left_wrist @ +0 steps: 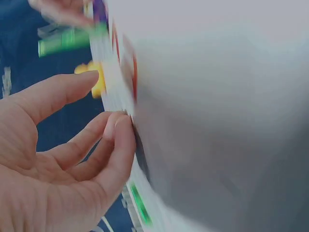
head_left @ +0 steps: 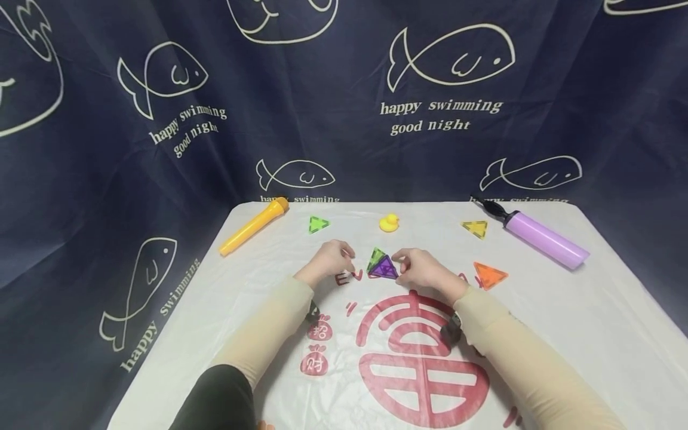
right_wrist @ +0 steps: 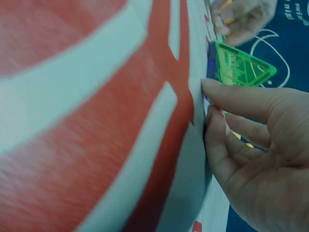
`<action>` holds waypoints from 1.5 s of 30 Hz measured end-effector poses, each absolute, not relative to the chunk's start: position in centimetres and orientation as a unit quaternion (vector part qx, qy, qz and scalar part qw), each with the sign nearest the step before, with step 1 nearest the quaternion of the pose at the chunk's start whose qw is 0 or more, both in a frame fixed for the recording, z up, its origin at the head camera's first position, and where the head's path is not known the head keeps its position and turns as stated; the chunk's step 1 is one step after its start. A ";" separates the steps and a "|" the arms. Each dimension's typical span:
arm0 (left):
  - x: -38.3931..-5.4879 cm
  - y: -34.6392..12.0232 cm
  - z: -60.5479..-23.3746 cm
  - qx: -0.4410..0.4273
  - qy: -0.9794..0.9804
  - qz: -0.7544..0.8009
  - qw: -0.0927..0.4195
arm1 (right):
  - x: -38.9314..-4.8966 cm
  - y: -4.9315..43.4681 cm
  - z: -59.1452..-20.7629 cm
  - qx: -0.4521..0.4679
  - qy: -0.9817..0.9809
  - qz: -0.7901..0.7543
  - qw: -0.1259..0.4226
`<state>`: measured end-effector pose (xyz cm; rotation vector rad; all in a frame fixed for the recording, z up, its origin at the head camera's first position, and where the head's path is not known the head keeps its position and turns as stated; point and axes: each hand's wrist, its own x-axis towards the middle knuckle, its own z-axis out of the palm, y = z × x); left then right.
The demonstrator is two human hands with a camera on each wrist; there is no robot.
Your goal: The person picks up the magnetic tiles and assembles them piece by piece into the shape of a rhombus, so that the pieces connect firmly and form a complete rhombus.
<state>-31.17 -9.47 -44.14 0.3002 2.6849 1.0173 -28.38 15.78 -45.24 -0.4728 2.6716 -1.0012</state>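
Right hand: thumb and index nearly closed, pinching a corner of the purple triangle tile; holding only the corner probably steadies it without covering its edges. Purple tile is mid-table, between the hands, low to the surface; exact tilt unclear. Green triangle tile stands up against it, edges touching, likely propped or joined there. Left hand: thumb well apart from bent fingers, nothing held, fingertips down by the tabletop, just beside the tiles, perhaps for support.

Farther out, a second green tile, yellow duck, yellow tile and orange tile lie apart, leaving the middle for the hands. Yellow microphone-shaped toy far left, lilac pump far right, both seemingly out of the way. Dark fish-print curtain behind.
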 end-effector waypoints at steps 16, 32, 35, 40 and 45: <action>-38.9 -16.1 -45.1 -0.087 0.921 0.373 0.077 | -30.3 16.6 -45.8 -0.245 0.899 -0.322 0.166; -39.7 -15.8 -44.6 -0.091 0.933 0.333 0.103 | -30.3 15.6 -45.9 -0.192 0.929 -0.295 0.117; -39.8 -15.8 -44.8 -0.092 0.932 0.338 0.096 | -30.2 15.5 -46.0 -0.174 0.936 -0.290 0.102; -39.2 -15.4 -45.5 -0.066 0.928 0.362 0.063 | -29.7 14.9 -46.1 -0.125 0.946 -0.285 0.087; -37.8 -14.8 -45.6 -0.043 0.918 0.390 0.060 | -29.4 14.9 -46.0 -0.103 0.946 -0.293 0.090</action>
